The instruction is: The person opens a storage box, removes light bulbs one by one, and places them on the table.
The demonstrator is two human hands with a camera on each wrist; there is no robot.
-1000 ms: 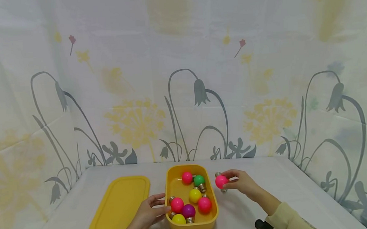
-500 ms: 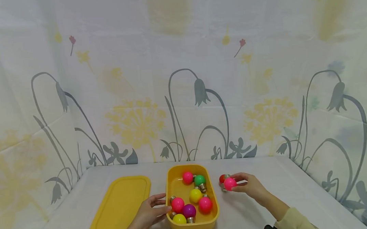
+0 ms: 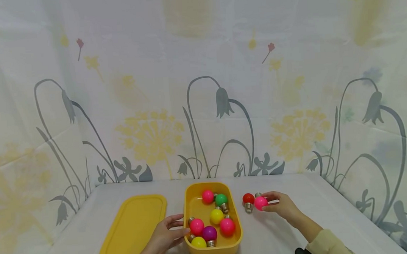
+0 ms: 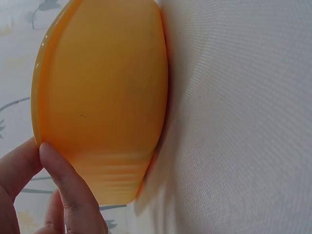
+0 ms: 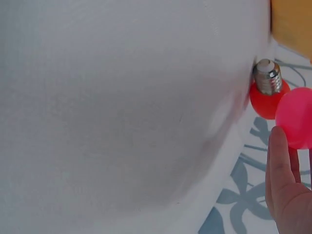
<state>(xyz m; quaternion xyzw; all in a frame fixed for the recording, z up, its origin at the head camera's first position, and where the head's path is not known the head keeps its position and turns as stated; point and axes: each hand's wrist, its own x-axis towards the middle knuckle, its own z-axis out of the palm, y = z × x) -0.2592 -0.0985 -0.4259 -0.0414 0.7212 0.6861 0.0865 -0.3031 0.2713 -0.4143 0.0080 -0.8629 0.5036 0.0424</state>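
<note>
My left hand (image 3: 164,236) pinches the left rim of a yellow box (image 3: 239,228) between thumb and fingers; the left wrist view shows the thumb (image 4: 63,175) on the outside wall. Inside the box lie several round colored light bulbs, among them a green bulb (image 3: 221,199), a purple bulb (image 3: 209,233) and a yellow bulb (image 3: 216,216). To the right of the box, my right hand (image 3: 284,206) holds a pink light bulb (image 3: 260,203) by its globe, metal base pointing away. Just left of it, a red light bulb (image 3: 248,198) lies on the table, base toward me.
A yellow lid (image 3: 134,228) lies flat on the white table (image 3: 294,185) to the left of the box. A flower-printed curtain (image 3: 201,85) encloses the back and sides. Something black (image 3: 302,253) sits at my right wrist.
My right hand has moved to the right with the pink bulb, away from the box, uncovering the red bulb behind it. The left hand keeps its grip on the box.
</note>
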